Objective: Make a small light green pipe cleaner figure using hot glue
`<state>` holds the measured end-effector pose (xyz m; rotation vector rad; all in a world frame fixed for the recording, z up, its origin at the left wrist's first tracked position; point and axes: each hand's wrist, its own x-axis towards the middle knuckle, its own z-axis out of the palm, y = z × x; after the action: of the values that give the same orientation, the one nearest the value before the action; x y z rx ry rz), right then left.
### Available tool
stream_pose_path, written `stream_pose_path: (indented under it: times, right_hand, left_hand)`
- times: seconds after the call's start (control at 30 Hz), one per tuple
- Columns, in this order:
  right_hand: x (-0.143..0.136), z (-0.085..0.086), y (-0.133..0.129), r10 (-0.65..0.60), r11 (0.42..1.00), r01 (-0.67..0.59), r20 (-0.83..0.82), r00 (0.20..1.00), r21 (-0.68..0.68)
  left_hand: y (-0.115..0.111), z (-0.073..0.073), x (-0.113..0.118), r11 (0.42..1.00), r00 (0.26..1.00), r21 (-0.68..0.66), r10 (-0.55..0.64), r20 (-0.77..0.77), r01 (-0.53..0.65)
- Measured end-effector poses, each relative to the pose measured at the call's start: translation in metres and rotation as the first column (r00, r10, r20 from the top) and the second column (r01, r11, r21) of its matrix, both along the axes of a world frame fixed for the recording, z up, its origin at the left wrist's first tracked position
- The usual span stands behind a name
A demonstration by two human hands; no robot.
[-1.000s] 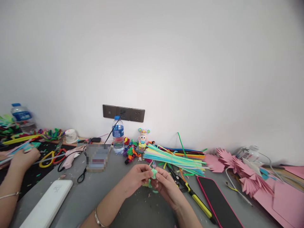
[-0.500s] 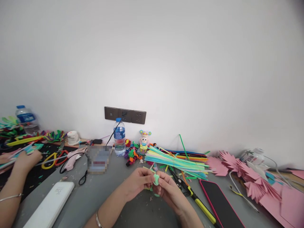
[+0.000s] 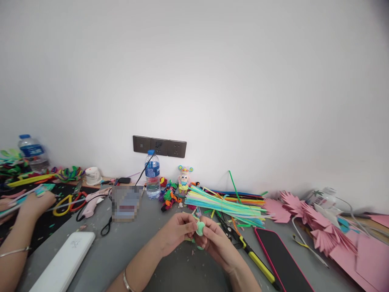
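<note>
Over the grey table top, a small rounded mint-green pipe cleaner piece is held up between both sets of fingertips. My left hand pinches it from the left with thumb and forefinger. From the right, the thumb and curled fingers of my right hand grip the same piece. More light green shows just below it, partly hidden by the fingers. Just beyond the hands lies a bundle of pastel pipe cleaners. Pliers with yellow-and-black handles rest to the right of my right hand.
A phone and pink folded paper lie right. Behind stand a water bottle and a small figure. Left are a white power bank, a pink glue gun, scissors and another person's hand.
My hands stay almost in place, with slight finger movement around the green piece, which shows a bit more rounded now. The view has shifted slightly.
</note>
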<state>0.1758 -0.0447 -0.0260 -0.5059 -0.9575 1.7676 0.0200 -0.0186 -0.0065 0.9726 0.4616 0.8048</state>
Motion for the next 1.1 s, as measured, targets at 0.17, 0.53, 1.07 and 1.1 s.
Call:
stream_pose_path:
  times: [0.17, 0.53, 1.07, 1.1]
  right_hand:
    - [-0.0011, 0.0018, -0.0009, 0.010, 1.000, -0.010, 0.008, 1.000, 0.018]
    - [-0.0014, 0.0017, -0.0006, 0.001, 0.999, -0.002, 0.026, 1.000, 0.035]
    - [-0.0049, 0.0023, 0.0007, -0.041, 0.999, 0.040, 0.041, 0.998, 0.036]
    - [-0.0053, 0.0024, 0.0007, -0.044, 0.999, 0.043, 0.041, 0.998, 0.033]
  left_hand:
    - [0.0000, -0.0002, 0.0007, 1.000, 1.000, 0.010, -0.002, 0.009, 0.002]
    - [-0.0046, 0.0087, 0.0050, 0.997, 0.997, 0.030, 0.074, -0.034, -0.073]
    - [-0.0007, 0.0032, 0.0028, 0.999, 0.999, -0.025, 0.039, -0.010, -0.040]
    - [-0.0004, 0.0034, 0.0026, 0.999, 0.999, -0.025, 0.042, -0.008, -0.043]
